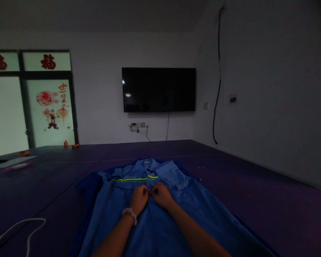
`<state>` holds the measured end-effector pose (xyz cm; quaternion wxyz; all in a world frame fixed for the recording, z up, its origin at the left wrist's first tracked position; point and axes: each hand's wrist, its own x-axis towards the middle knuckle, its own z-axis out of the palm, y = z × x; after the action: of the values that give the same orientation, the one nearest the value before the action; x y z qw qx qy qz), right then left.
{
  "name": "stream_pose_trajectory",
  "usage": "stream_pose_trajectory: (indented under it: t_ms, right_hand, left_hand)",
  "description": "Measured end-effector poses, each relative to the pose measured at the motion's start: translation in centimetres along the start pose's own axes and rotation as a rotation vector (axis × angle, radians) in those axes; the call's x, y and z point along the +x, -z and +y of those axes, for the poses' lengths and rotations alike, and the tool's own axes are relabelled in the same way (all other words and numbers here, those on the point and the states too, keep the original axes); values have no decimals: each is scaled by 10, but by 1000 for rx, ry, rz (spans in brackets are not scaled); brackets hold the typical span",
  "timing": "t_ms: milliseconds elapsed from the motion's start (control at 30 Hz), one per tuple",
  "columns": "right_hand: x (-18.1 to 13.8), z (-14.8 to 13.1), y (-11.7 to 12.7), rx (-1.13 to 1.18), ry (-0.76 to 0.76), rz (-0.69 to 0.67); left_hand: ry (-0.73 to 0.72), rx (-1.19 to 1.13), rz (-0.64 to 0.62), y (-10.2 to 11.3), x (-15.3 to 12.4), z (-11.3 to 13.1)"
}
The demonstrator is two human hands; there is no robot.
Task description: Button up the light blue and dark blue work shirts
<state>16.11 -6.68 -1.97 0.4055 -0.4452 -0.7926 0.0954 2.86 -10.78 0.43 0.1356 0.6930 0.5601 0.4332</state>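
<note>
A blue work shirt with a yellow-green reflective stripe lies flat, front up, on a dark purple table, collar pointing away from me. My left hand and my right hand meet at the shirt's front placket just below the stripe. Both hands have their fingers pinched on the fabric edges there. A white band sits on my left wrist. The room is dim and the fingertips are hard to make out.
A white cable loops at the table's near left. Small orange objects and flat papers lie at the far left. A black TV hangs on the back wall, glass doors to its left.
</note>
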Motion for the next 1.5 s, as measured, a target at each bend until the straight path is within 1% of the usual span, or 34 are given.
stream_pose_trajectory:
  t_ms: [300, 400, 533, 700, 967, 1200, 1500]
  right_hand:
    - [-3, -7, 4, -8, 37, -8]
    - [-3, -11, 6, -23, -6, 2]
    - [-4, -17, 8, -60, -84, 63]
    - [-7, -22, 6, -93, -126, 96]
    - [-4, -17, 4, -39, -142, 19]
    - [-1, -19, 10, -89, -175, -99]
    - [-1, -17, 8, -55, -182, -71]
  left_hand:
    - [10, -5, 18, -1, 2, -2]
    - [7, -1, 15, 0, 1, -1]
    - [-6, 11, 9, 2, 0, 2]
    - [-31, 43, -13, 3, -2, 5]
    - [-53, 72, -58, 3, -2, 4]
    - [-59, 103, -108, 2, -4, 2]
    - [-40, 143, -112, -1, 0, -1]
